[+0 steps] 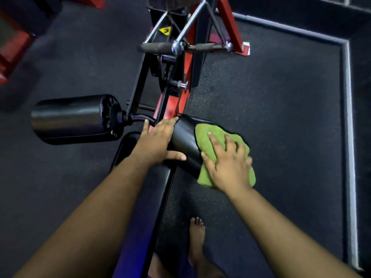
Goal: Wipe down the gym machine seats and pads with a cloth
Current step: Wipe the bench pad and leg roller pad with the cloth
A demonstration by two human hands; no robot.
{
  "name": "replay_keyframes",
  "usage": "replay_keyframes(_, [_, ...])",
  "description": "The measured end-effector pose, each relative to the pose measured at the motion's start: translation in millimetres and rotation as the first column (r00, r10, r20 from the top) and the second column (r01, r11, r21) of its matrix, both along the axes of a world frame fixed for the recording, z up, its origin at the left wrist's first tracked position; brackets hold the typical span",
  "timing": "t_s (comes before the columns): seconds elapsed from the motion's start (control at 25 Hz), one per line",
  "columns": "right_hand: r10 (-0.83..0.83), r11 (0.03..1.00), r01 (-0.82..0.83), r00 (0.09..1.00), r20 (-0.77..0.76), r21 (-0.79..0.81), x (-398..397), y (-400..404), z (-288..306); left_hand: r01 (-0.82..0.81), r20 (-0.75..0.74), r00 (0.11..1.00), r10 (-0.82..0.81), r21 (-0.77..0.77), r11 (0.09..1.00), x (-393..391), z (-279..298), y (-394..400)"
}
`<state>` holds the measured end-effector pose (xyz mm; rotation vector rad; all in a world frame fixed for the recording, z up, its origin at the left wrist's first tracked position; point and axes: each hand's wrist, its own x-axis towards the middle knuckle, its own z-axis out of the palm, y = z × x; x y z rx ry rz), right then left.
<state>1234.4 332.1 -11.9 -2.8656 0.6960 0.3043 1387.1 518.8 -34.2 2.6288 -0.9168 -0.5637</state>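
Observation:
A black roller pad (185, 140) sticks out to the right of the machine's red and black frame (170, 105). My left hand (158, 140) clasps its inner end, thumb on the near side. My right hand (228, 164) lies flat, fingers spread, on a green cloth (206, 138) draped over the pad's outer end. A matching black roller pad (70, 119) juts out on the left side, untouched. The black seat (136, 167) runs below my left forearm, partly hidden by it.
A chrome cable handle with black grips (180, 47) hangs above the pads near a yellow warning sticker (165, 30). A chrome adjustment pin (183, 85) protrudes from the frame. My bare foot (196, 239) stands on dark speckled rubber floor. A grey border strip (349, 117) runs at right. Red equipment (12, 47) sits far left.

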Motion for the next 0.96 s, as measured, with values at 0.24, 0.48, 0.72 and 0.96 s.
replay_keyframes(0.24, [0.085, 0.992, -0.078, 0.994, -0.071, 0.101, 79.9, -13.2, -0.6, -0.003, -0.044, 0.999, 0.006, 0.083, 0.997, 7.9, 7.8, -11.9])
replay_keyframes(0.48, [0.215, 0.976, -0.215, 0.976, -0.023, -0.016, 44.1, -10.1, 41.2, -0.069, -0.005, 0.997, 0.071, 0.153, 0.986, -33.5, 26.3, 22.1])
replay_keyframes(0.72, [0.354, 0.935, -0.355, 0.934, -0.039, -0.001, 48.3, 41.9, 113.4, -0.324, -0.189, 0.917, 0.350, 0.155, 0.933, -78.2, 76.1, 93.2])
replay_keyframes(0.96, [0.531, 0.847, -0.532, 0.847, -0.010, -0.019, 103.2, 119.0, 151.2, -0.506, -0.149, 0.835, 0.529, 0.166, 0.846, -82.9, 106.9, 163.9])
